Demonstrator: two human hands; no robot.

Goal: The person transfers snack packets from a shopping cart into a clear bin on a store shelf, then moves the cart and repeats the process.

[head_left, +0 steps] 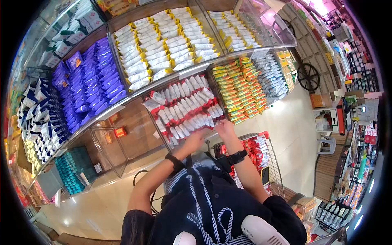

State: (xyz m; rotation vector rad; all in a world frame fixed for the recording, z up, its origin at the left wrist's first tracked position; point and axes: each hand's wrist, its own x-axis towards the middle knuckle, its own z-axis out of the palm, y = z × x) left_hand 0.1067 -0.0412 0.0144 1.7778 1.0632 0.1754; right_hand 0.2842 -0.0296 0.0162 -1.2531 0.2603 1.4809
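White-and-red snack packets lie in several rows in the shelf bin before me. My left hand is at the front row of these packets, its fingers smeared by motion. Whether it grips a packet cannot be made out. At the bin's front right corner, my right hand has its fingers bent inward beside the end packets. What those fingers hold, if anything, is hidden. Both wrists wear black bands.
A wire shopping cart with red-and-white packets stands at my right, a phone at its side. Purple packets, white-and-yellow packets and yellow-green packets fill neighbouring bins. A small red box lies on the left shelf.
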